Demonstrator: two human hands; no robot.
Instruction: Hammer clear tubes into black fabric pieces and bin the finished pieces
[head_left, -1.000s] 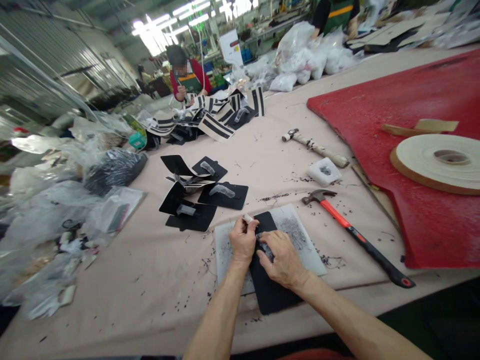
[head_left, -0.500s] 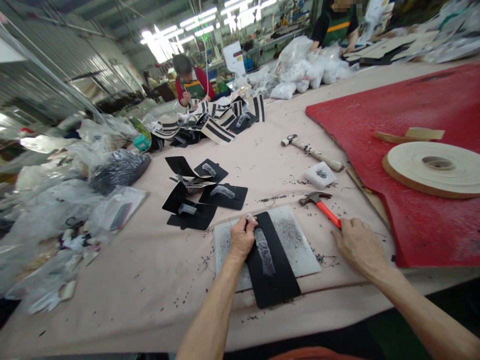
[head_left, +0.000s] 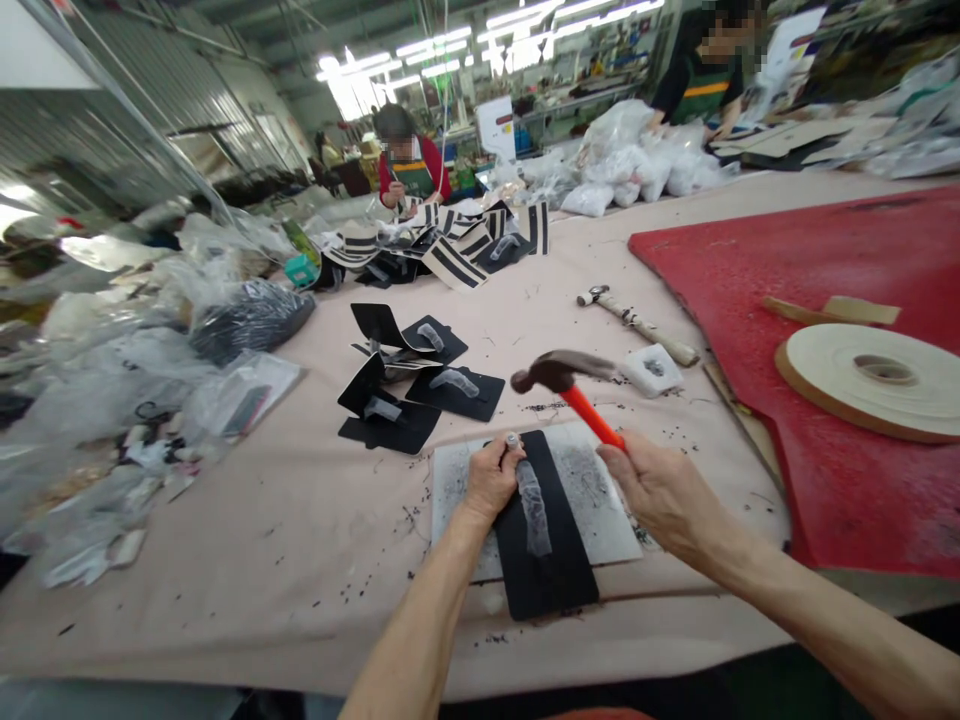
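Note:
My right hand (head_left: 649, 480) is closed round the orange handle of a claw hammer (head_left: 559, 372), raised with its head above the board. My left hand (head_left: 491, 477) pinches a short upright tool with a pale, round top (head_left: 513, 440); its lower end is hidden, so I cannot tell its kind. Under and beside those fingers lies a black rectangular panel (head_left: 551, 580) with rounded corners. A plastic-wrapped handle (head_left: 534, 510) runs along the panel's middle. Beneath the panel is a grey-white board (head_left: 600, 500), scuffed and strewn with black bits.
Several similar black panels (head_left: 469, 392) lie beyond the board. To the right are a second hammer (head_left: 637, 325), a white block (head_left: 651, 370), a red sheet (head_left: 750, 250) and a tape roll (head_left: 840, 375). Plastic bags (head_left: 150, 400) crowd the left; two co-workers are at the back.
My right hand has lifted the claw hammer off the table and brought it left, over the board. My left hand stays at the panel's far edge. The view has shifted slightly.

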